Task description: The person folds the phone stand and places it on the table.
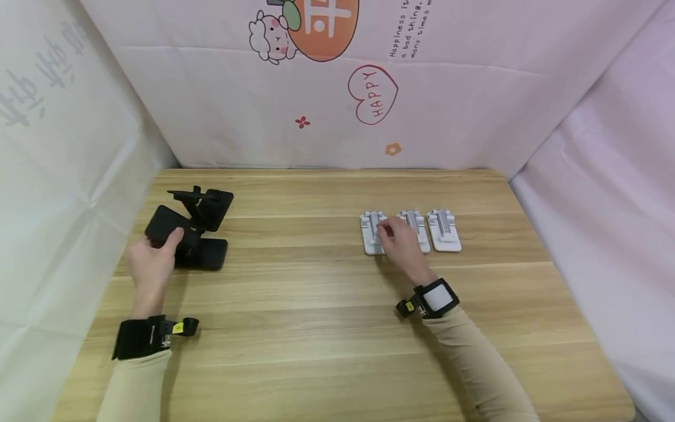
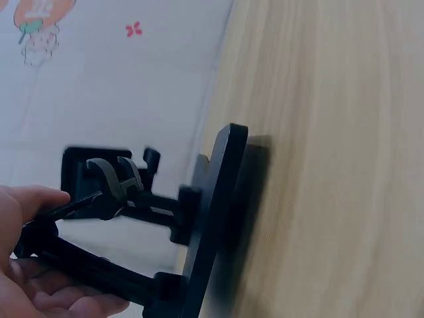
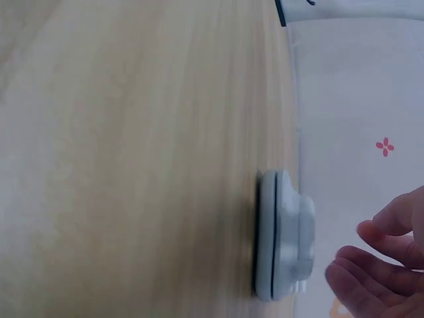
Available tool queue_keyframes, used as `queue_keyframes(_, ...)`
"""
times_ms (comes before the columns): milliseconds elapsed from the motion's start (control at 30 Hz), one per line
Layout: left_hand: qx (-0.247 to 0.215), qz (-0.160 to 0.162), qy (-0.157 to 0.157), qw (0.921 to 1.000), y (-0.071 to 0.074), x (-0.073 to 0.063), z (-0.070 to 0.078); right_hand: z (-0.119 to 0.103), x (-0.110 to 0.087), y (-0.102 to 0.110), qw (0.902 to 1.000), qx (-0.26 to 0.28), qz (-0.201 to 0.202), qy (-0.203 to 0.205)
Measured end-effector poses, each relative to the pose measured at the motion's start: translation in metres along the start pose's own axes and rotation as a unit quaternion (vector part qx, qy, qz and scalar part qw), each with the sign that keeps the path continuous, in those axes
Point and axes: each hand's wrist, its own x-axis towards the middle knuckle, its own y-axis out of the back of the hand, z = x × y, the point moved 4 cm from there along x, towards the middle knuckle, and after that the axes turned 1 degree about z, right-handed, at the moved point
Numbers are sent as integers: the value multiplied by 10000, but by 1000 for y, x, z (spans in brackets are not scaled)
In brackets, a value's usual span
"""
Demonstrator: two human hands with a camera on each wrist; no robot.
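Note:
My left hand [image 1: 152, 264] grips the upper plate of an unfolded black phone stand [image 2: 99, 265]. In the left wrist view the thumb lies at the plate's edge, with fingers curled beneath its hinge; the stand's base [image 1: 213, 254] is low over the table. Just behind it stands a second unfolded black phone stand [image 1: 213, 208]. My right hand [image 1: 403, 243], fingers loosely bent and holding nothing, hovers over folded white phone stands. In the right wrist view a gap separates its fingertips from the nearest white phone stand [image 3: 285, 238]. It partly covers the middle white phone stand [image 1: 418, 225] in the head view.
A third folded white phone stand [image 1: 444, 231] lies at the right end of the row. The wooden table [image 1: 295, 305] ends at a printed white cloth [image 1: 253, 117] behind, with more cloth hanging at both sides.

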Motion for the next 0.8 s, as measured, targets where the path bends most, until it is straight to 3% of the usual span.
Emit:
queue_keyframes(200,188,167,-1015,9945,-6,-20,28,-7,-2,-9,9997,129,-136,160)
queue_keyframes(367,-111,99,-1522,9882,-15,-31,47,-11,-2,-17,9994,160,-268,170)
queue_keyframes(633,-739,-461,-1767,9804,-35,-48,71,-21,-3,-27,9974,311,-469,459)
queue_keyframes(800,-890,-642,-1940,9748,-48,-55,80,-30,-5,-35,9936,508,-855,535)
